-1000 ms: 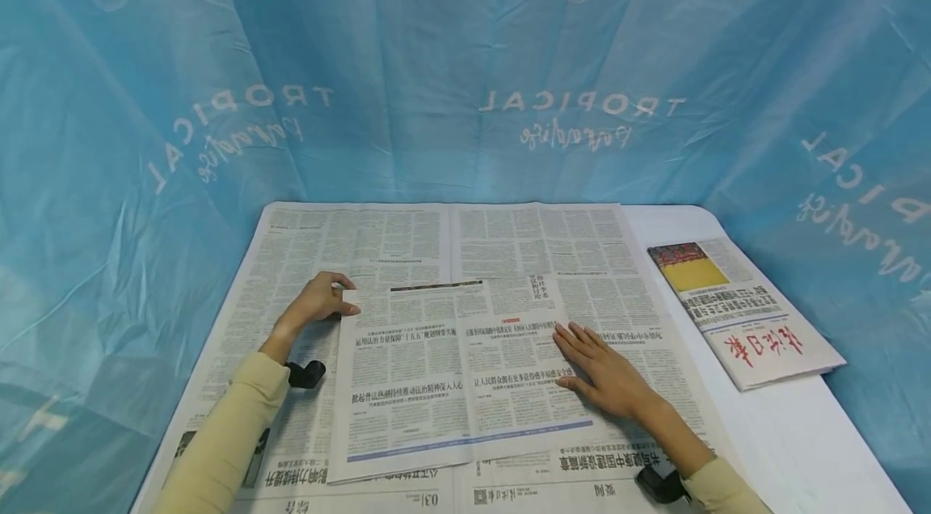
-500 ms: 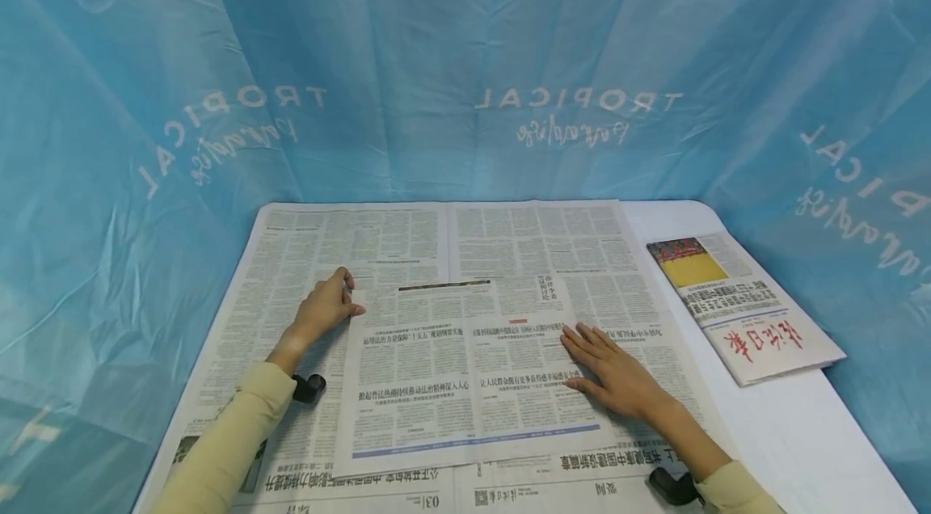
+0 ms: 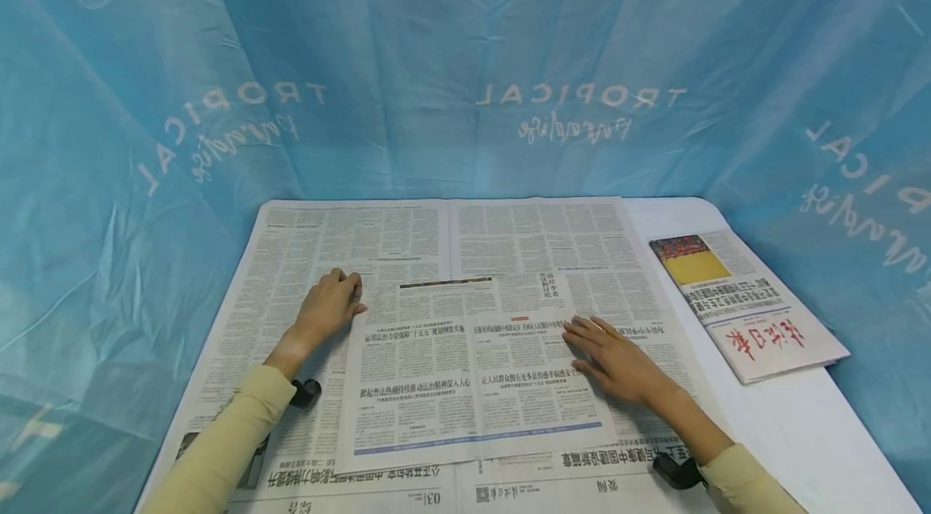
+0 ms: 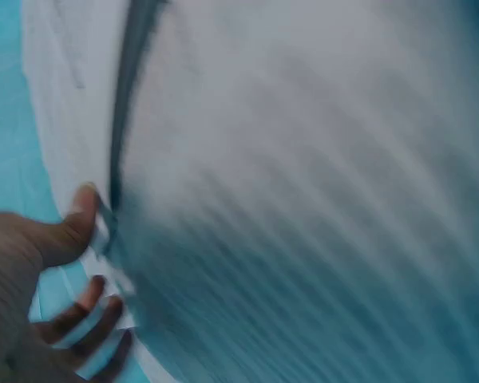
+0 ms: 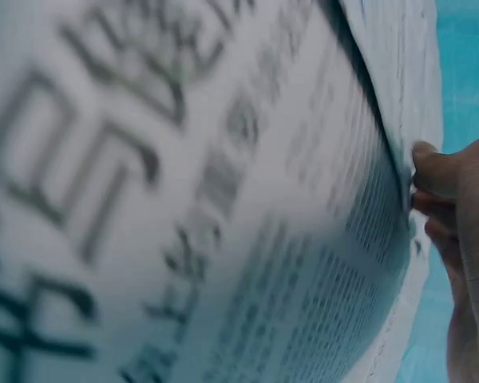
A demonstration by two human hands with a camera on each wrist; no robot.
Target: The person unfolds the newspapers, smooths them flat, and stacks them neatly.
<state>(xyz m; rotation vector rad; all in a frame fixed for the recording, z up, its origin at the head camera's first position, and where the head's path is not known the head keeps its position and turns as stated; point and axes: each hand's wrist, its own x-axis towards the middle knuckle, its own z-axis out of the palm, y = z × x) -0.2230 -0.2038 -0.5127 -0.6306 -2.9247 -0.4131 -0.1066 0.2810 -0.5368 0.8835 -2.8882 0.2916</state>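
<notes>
A folded newspaper (image 3: 418, 417) lies on larger spread newspaper sheets (image 3: 291, 247) in the head view. At its upper left corner my left hand (image 3: 327, 308) pinches the edge, fingers bent. In the left wrist view the thumb of the left hand (image 4: 44, 271) meets the sheet's edge; the index finger is hidden there. My right hand (image 3: 614, 356) rests on the folded newspaper's right side, fingers extended. The right wrist view shows the fingertips of the right hand (image 5: 455, 207) close together against the newspaper (image 5: 287, 159), which is blurred.
A separate folded newspaper (image 3: 749, 308) with a yellow picture and red lettering lies on the white tabletop (image 3: 822, 441) at the right. A blue printed curtain (image 3: 465, 150) encloses the table's back and sides.
The folded newspaper and my left hand have shifted slightly right. The lower left layers now line up more closely. My right hand's fingers have drawn a little closer together.
</notes>
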